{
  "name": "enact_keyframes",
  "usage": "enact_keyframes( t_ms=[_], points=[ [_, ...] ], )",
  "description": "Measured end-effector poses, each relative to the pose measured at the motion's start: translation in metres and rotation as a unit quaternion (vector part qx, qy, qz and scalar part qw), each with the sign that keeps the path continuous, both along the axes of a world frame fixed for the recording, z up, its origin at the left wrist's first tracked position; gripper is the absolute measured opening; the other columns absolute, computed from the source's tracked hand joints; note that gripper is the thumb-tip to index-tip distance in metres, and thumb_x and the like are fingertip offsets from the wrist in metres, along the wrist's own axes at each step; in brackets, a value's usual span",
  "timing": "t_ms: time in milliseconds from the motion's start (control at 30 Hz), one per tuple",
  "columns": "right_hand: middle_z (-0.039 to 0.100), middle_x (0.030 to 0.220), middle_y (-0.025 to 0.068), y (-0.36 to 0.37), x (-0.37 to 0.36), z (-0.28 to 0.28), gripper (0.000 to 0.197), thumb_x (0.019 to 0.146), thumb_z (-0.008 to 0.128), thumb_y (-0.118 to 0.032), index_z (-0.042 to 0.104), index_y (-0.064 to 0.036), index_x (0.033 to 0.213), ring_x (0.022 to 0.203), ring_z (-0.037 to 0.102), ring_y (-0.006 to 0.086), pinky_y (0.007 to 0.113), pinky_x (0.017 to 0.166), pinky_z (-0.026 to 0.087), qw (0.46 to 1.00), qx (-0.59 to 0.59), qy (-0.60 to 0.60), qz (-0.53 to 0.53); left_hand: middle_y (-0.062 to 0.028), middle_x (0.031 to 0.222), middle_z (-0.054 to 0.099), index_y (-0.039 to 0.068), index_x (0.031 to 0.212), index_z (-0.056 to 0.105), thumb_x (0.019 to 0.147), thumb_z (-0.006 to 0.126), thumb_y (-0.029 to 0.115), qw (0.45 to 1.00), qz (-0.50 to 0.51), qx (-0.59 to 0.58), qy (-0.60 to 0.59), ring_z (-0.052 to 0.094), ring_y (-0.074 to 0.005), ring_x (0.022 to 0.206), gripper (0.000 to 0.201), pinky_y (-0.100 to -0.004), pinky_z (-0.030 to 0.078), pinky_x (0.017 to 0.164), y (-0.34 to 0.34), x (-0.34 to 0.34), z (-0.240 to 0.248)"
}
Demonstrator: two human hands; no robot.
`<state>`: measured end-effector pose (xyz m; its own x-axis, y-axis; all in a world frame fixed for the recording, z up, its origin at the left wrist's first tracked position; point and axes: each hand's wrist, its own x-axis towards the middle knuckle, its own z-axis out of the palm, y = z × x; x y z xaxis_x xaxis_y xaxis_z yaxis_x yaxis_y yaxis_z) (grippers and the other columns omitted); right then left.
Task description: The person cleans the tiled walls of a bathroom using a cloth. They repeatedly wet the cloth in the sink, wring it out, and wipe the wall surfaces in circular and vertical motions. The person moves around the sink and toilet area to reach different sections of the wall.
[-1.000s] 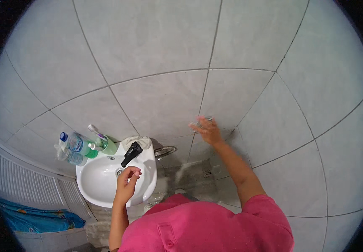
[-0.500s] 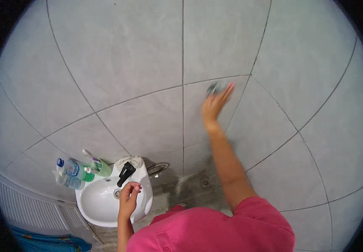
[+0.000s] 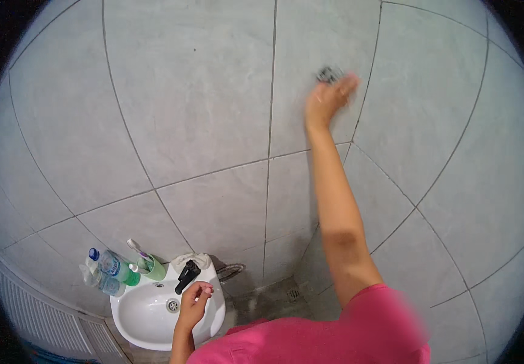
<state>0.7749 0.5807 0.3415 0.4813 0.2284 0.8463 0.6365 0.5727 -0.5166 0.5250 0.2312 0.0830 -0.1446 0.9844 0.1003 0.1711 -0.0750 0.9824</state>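
High on the grey tiled wall, my right hand (image 3: 332,100) presses a small dark grey, patchy scrubbing pad (image 3: 329,75) to a tile. Motion smears the fingers, and the palm hides part of the pad, so its exact kind does not show. My left hand (image 3: 193,305) hovers over the right side of the white washbasin (image 3: 137,337), its fingers curled in with nothing visible in them. Just beyond it rises the black tap (image 3: 188,276). A metal drain (image 3: 173,306) shows in the bowl.
Left of the tap stand a blue-capped bottle (image 3: 109,262), a clear bottle (image 3: 105,282) and a green cup (image 3: 154,269) with a toothbrush (image 3: 134,246). A white cloth (image 3: 192,259) lies behind the tap. A hose (image 3: 233,269) hangs beside the basin; a floor drain (image 3: 293,295) lies below.
My right hand has moved up the wall with the pad, from below the horizontal grout line to above it. The view has tilted upward. My left hand remains over the basin, still curled.
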Motion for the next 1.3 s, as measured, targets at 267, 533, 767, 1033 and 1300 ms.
enact_keyframes(
  t_ms=[267,533,767,1033,1300],
  points=[
    [0.014,0.140,0.0150,-0.095,-0.108,-0.060,0.072,0.070,0.053,-0.020,0.021,-0.0067,0.133,0.129,0.012,0.0328,0.050,0.102,0.009,0.861,-0.063,-0.490,0.120,-0.0046,0.081,0.055,0.002,0.089,0.053,0.086,0.050,0.015,0.995,-0.092,0.022,-0.014,0.052,-0.0118,0.076,0.014,-0.0250,0.043,0.070,0.019,-0.010,0.005],
    [0.037,0.117,0.0190,-0.084,0.036,-0.070,0.043,0.067,0.056,-0.011,0.043,-0.0013,0.106,0.112,0.033,0.0344,0.048,0.094,0.023,0.939,0.024,-0.334,-0.076,-0.0047,0.081,0.055,0.001,0.087,0.053,0.085,0.051,0.014,0.996,-0.086,0.022,-0.016,0.052,-0.0119,0.076,0.013,-0.0257,0.043,0.068,-0.013,-0.048,0.005],
    [0.046,0.098,0.0152,-0.218,0.135,0.069,0.031,0.074,0.058,-0.013,0.044,-0.0016,0.099,0.092,0.044,0.0302,0.036,0.081,0.036,0.991,0.072,-0.091,-0.073,-0.0037,0.075,0.055,0.000,0.085,0.054,0.084,0.051,0.016,0.990,-0.115,0.021,-0.074,0.051,-0.0100,0.068,0.016,-0.0231,0.043,0.064,-0.026,-0.060,-0.014],
    [0.046,0.100,0.0095,-0.346,0.258,0.122,0.026,0.076,0.056,-0.025,0.051,-0.0106,0.097,0.094,0.043,0.0261,0.042,0.081,0.033,0.749,0.064,-0.209,-0.626,-0.0033,0.074,0.057,0.000,0.085,0.056,0.083,0.051,0.015,0.969,-0.245,0.009,-0.033,0.051,-0.0086,0.066,0.015,-0.0216,0.042,0.061,-0.008,-0.025,-0.009],
    [0.031,0.133,0.0069,-0.339,0.262,-0.024,0.045,0.080,0.047,-0.021,0.039,-0.0150,0.124,0.122,0.028,0.0259,0.046,0.100,0.020,0.691,-0.231,-0.478,-0.492,-0.0051,0.077,0.059,0.000,0.087,0.056,0.084,0.051,0.017,0.934,-0.356,0.013,-0.014,0.054,-0.0111,0.073,0.018,-0.0235,0.043,0.067,-0.007,0.031,-0.002]
  ],
)
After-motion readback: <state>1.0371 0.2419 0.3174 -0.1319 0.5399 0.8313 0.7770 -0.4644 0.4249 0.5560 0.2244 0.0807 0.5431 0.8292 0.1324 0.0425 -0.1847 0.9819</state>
